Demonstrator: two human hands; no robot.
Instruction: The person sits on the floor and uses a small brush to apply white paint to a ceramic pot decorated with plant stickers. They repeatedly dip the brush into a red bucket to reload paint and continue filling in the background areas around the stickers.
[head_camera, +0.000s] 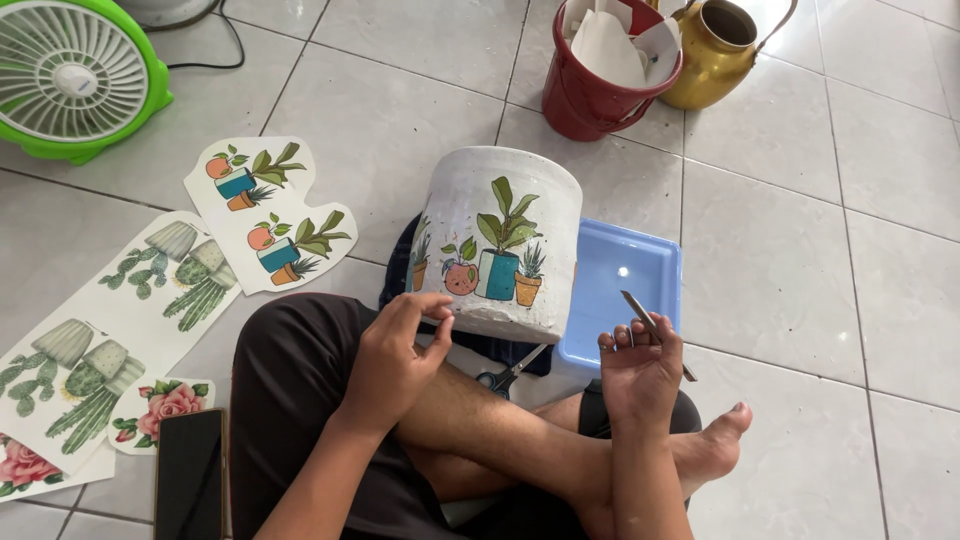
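- Where the person sits cross-legged on the pale tiled floor (800, 200), everything lies within arm's reach, and keeping it so should let the work go on without shifting the body.
- Largest of the things in hand is the whitewashed round cement pot (500, 240), which lies tipped on its side against a dark cloth and overlaps the shallow blue plastic tray (625, 290), its picture of potted plants turned up toward the camera. It would be wise to keep it braced there, for a round pot rolls easily under pressure.
- To the left, well apart from the pot, lie the long white sheets of cut-out cactus and rose pictures (110, 330) and a smaller pair of potted-plant cut-outs (265, 215), flat on the tiles and best kept dry and uncreased.
- At the pot's lower rim the left hand (395, 360) rests with fingers curled narrowly, thumb and fingertips pinched at the edge near the small pink-pot picture. Gentle, even pressing from the middle outward looks the safest way to smooth paper there.
- Held apart from the pot, the right hand (640, 370) is closed around a thin grey metal tool (650, 325), gripped between the fingers with its tip pointing up and away.
- Smallest, the steel scissors (510, 375) lie on the dark cloth just below the pot, between the two hands.
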